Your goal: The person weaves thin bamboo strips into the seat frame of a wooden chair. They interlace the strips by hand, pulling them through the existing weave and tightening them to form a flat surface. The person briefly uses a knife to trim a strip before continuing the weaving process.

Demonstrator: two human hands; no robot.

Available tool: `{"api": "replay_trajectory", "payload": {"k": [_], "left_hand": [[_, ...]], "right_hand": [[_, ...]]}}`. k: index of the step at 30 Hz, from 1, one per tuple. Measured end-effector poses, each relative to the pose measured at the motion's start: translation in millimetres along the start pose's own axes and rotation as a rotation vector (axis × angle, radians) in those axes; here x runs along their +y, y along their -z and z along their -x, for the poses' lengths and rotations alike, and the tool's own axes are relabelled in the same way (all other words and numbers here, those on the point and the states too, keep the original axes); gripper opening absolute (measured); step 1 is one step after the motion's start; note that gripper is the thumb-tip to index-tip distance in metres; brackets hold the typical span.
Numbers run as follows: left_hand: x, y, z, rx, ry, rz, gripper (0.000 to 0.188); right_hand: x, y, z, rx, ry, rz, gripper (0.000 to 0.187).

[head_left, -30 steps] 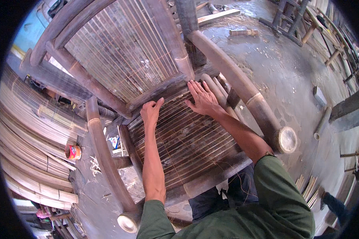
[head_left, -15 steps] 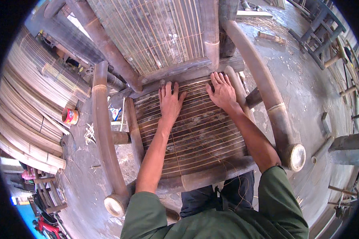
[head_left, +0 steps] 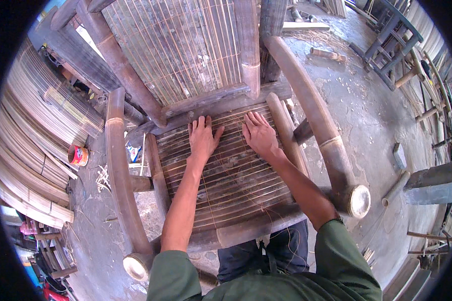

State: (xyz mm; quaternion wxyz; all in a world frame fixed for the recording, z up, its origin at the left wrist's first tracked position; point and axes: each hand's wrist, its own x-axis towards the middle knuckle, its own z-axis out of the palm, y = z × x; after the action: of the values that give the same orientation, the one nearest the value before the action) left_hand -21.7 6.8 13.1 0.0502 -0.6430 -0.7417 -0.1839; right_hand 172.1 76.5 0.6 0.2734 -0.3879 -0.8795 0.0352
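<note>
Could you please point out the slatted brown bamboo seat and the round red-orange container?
Slatted brown bamboo seat point(head_left: 233, 173): head view, on the middle slats, between the forearms.
Round red-orange container point(head_left: 80, 156): head view, on its outer side wall.

Pale scraps point(head_left: 104, 179) litter the grey floor point(head_left: 356, 135), slats point(head_left: 27, 168) stacked left, a dark frame point(head_left: 408, 24) upper right.

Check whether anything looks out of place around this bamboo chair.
Thin, loose brown strands trail across the round, brown bamboo front rail, seemingly unfastened. Pale, thin, strip-like scraps litter the grey floor at left, looking untidy.
</note>
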Motion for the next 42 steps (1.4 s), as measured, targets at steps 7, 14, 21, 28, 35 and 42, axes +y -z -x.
{"api": "replay_trajectory", "payload": {"k": [7, 14, 21, 28, 35, 42], "left_hand": [[7, -7, 3, 0.129, -0.003, 0.009, 0.056], [1, -5, 1, 0.161, 0.028, 0.032, 0.047], [-1, -1, 7, 0.144, 0.126, 0.074, 0.050], [-18, -4, -29, -0.052, 0.113, 0.105, 0.056], [-32, 19, -51, -0.223, 0.078, 0.179, 0.060], [-34, 24, -28, -0.003, 0.163, 0.330, 0.059]], "right_hand": [[4, -1, -2, 0.068, 0.044, 0.085, 0.033], [0, 1, -9, 0.065, -0.017, 0.040, 0.047], [-4, -2, -9, -0.025, 0.072, 0.048, 0.044], [13, -9, -6, -0.113, 0.036, 0.153, 0.054], [-1, 6, -14, -0.207, -0.028, 0.164, 0.060], [-22, 19, -7, -0.100, 0.052, 0.030, 0.064]]}}
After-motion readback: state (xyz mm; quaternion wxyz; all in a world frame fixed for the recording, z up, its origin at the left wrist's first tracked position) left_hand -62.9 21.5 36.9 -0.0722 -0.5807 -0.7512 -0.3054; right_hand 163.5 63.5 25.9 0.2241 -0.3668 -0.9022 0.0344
